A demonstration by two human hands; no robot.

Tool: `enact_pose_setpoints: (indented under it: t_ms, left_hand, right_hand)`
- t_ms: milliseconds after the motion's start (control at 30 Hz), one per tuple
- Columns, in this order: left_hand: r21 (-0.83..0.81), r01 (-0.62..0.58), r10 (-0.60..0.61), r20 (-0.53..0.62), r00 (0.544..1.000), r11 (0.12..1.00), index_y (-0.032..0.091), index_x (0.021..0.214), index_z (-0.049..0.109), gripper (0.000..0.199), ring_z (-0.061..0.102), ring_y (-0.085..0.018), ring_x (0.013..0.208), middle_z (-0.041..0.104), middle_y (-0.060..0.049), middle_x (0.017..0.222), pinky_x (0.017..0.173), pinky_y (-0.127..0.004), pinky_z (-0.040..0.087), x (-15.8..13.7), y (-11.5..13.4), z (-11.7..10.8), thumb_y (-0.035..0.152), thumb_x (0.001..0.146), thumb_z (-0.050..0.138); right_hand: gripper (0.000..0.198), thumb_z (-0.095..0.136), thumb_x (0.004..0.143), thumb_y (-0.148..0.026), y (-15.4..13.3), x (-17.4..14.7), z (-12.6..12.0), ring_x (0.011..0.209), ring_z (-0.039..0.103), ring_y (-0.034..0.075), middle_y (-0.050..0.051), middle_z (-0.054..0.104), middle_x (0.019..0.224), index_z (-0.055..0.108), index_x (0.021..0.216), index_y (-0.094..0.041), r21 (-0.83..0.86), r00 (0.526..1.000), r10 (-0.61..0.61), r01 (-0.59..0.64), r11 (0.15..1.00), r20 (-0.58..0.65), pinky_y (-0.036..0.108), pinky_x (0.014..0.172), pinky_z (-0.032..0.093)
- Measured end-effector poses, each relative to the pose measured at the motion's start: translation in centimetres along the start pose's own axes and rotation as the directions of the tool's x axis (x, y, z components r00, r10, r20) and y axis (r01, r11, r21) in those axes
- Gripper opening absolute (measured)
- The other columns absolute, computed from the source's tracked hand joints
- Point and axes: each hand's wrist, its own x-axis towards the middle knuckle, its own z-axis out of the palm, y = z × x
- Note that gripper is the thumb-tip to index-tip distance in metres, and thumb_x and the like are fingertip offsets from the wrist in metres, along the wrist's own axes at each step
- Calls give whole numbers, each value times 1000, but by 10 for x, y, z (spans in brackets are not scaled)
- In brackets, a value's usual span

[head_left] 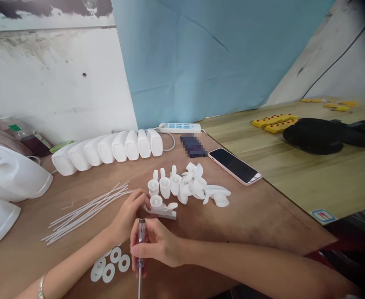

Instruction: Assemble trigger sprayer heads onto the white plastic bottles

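My right hand (157,245) is closed around the clear handle of a screwdriver (141,249), whose metal shaft points down toward the bottom edge. Just beyond it, my left hand (131,209) grips a white plastic spray head (162,207) lying on the brown table, its cup-like part facing up. My left fingertips are partly hidden. Behind this piece stand several similar white spray heads (165,187) in a row, with a heap of white plastic parts (193,182) to their right. Under my left forearm lie several flat white washers (108,273).
Thin white tubes (89,211) lie left of my hands. White bottles (107,148) line the back, with larger white jugs (11,174) at left. A power strip (180,128) and a phone (235,166) lie farther back. A black object (319,135) rests on the right-hand table.
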Motion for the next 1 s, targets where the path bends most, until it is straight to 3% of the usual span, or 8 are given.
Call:
enact_pose_setpoints:
  t_ms: [233, 467, 600, 700, 767, 833, 900, 1000]
  left_hand:
    - [287, -145, 163, -41, 986, 947, 19, 77, 50, 9, 46, -17, 76, 47, -3, 84, 65, -27, 39, 15, -14, 14, 27, 78, 53]
    - [268, -251, 264, -12, 965, 930, 17, 89, 50, 15, 48, -19, 80, 52, -7, 89, 71, -31, 41, -5, -22, -5, 26, 77, 52]
    - [311, -236, 279, -100, 955, 921, 17, 85, 48, 12, 48, -19, 80, 51, -7, 86, 71, -31, 41, -23, -25, -26, 16, 73, 51]
    - [385, -62, 191, -307, 932, 921, 19, 81, 47, 10, 50, -18, 82, 52, -6, 84, 73, -30, 42, -33, -35, -52, 12, 75, 48]
    - [448, 173, 98, -520, 849, 877, 20, 81, 47, 7, 51, -18, 82, 53, -5, 85, 75, -30, 42, -40, -49, -75, 16, 76, 49]
    - [437, 415, 25, -712, 702, 798, 20, 85, 47, 9, 52, -19, 82, 54, -5, 88, 76, -31, 42, -48, -66, -99, 21, 77, 48]
    - [385, 544, 3, -818, 575, 746, 18, 93, 45, 17, 51, -22, 89, 50, -8, 95, 80, -35, 41, -57, -83, -121, 23, 77, 47]
    - [330, 680, -1, -899, 438, 655, 10, 106, 41, 39, 38, -32, 111, 42, -18, 113, 93, -47, 29, -70, -97, -145, 26, 73, 54]
  right_hand:
    - [38, 69, 66, -45, -1, -1, 1, 37, 46, 4, -4, 56, 53, 46, 74, -15, -56, 999, 40, -41, 998, -16, 14, 36, 35]
    - [29, 56, 79, -40, -7, -1, 0, 44, 30, 3, -9, 34, 57, 50, 90, -14, -328, 995, 28, -59, 943, -98, 18, 40, 24]
    - [18, 49, 83, -30, -18, -3, 1, 52, 30, 7, -7, 33, 60, 51, 93, -15, -675, 994, -45, -31, 737, -95, 22, 49, 28]
    - [24, 46, 82, -25, -24, -3, 2, 50, 34, 9, -7, 35, 56, 48, 104, -17, -828, 991, -37, -90, 553, -132, 23, 50, 28]
    - [33, 46, 80, -23, -23, -2, 1, 49, 38, 10, -7, 39, 55, 44, 113, -17, -912, 990, -45, -108, 395, -137, 24, 51, 29]
    - [42, 46, 79, -22, -19, 0, -1, 49, 44, 12, -5, 46, 56, 40, 120, -16, -972, 991, -66, -100, 211, -116, 25, 52, 29]
    - [45, 44, 81, -23, -13, 2, -3, 52, 50, 16, -2, 54, 59, 37, 124, -14, -994, 992, -77, -98, 45, -101, 26, 52, 29]
    - [41, 41, 84, -27, -5, 4, -6, 56, 57, 19, 3, 61, 64, 38, 123, -15, -992, 993, -82, -94, -88, -87, 27, 52, 30]
